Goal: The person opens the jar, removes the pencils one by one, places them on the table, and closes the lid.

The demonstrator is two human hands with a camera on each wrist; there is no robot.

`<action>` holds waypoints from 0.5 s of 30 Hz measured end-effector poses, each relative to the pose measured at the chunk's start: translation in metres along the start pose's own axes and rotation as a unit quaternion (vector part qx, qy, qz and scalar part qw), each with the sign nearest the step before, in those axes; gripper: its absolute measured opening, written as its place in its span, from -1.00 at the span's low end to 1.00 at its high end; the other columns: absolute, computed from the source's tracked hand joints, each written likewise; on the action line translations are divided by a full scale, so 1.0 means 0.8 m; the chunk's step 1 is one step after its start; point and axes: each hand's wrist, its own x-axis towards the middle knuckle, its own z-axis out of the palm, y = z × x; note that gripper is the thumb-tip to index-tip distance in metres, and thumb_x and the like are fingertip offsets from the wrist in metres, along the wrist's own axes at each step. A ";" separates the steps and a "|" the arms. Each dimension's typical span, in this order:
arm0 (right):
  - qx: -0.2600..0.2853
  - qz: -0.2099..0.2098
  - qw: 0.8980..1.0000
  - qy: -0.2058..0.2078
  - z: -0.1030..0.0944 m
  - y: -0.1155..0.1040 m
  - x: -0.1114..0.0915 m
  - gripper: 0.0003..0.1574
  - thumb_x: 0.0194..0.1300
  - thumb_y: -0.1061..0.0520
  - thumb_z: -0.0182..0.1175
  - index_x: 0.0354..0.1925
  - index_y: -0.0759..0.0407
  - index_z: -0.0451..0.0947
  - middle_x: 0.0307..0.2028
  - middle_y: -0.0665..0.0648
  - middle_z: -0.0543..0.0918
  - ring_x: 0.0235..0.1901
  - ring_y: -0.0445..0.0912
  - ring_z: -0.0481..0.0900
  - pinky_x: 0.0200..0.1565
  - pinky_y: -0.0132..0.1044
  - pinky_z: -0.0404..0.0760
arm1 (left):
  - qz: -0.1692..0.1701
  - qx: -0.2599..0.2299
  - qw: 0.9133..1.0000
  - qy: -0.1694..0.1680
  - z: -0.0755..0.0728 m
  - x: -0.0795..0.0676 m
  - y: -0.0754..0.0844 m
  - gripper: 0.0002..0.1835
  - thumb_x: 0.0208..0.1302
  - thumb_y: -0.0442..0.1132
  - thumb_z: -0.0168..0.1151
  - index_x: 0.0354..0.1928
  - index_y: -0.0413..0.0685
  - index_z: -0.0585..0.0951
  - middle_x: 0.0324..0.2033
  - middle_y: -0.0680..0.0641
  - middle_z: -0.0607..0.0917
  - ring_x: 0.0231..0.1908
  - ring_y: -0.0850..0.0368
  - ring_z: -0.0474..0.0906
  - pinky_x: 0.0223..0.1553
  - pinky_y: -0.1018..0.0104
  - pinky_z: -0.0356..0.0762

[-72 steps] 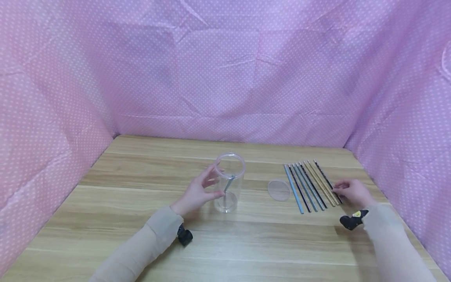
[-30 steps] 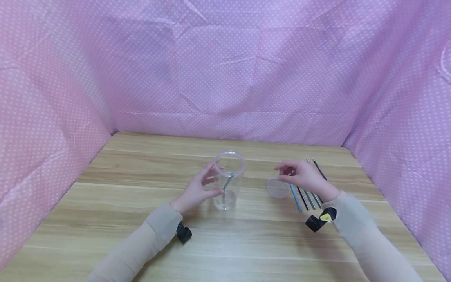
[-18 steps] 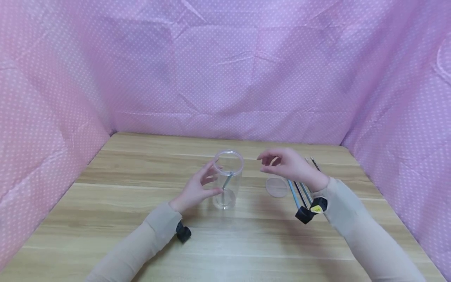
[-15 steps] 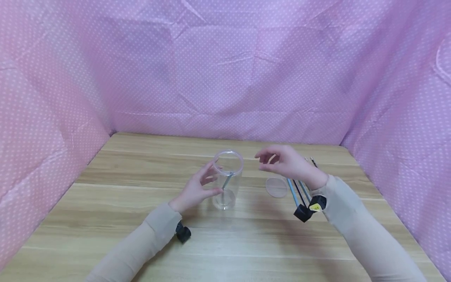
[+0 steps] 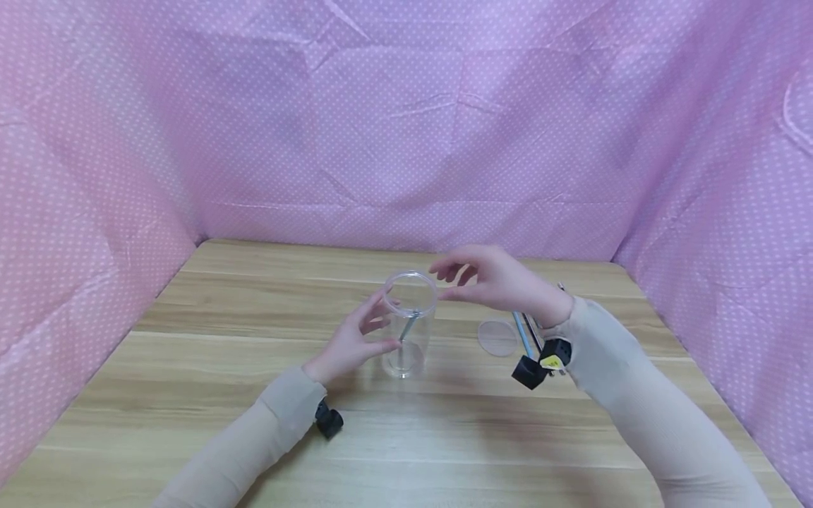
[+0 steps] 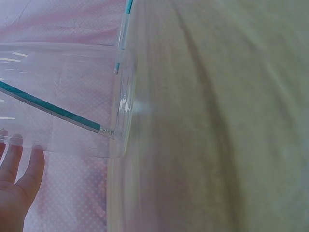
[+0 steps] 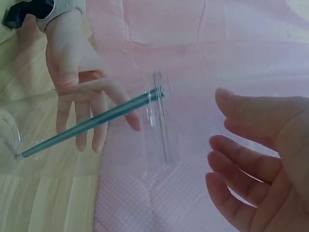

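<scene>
A tall clear plastic jar (image 5: 424,335) stands upright on the table, its mouth uncovered. My left hand (image 5: 346,346) grips its side, thumb on the near side and fingers around the far side. One teal pencil (image 7: 87,124) leans inside it, its ferrule end down at the base in the left wrist view. Just right of the rim hovers my right hand (image 5: 492,279), fingers loosely bent; in the right wrist view nothing shows between the fingers and thumb. A clear round lid (image 5: 497,338) lies flat to the right of the jar.
Several pencils (image 5: 523,335) lie on the wooden table (image 5: 267,296) beyond the lid, mostly hidden under my right forearm and its wrist camera (image 5: 530,372). Pink dotted cloth (image 5: 406,141) hangs around the table's back and sides.
My right hand has left the far right pencil, passed over the lid and come leftward and up to the jar's rim. The left hand keeps its hold on the jar.
</scene>
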 end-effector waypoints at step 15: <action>-0.051 -0.057 0.992 -0.098 0.016 -0.010 0.030 -0.55 -0.01 0.21 0.44 -0.10 0.25 0.61 -0.15 0.14 0.70 -0.16 -0.01 0.64 -0.07 -0.19 0.67 | -0.011 0.009 1.000 -0.001 -0.002 0.001 -0.002 -0.03 0.04 -0.37 0.41 0.45 0.17 0.11 0.21 -0.24 0.44 0.19 -0.28 0.41 0.23 0.00 0.44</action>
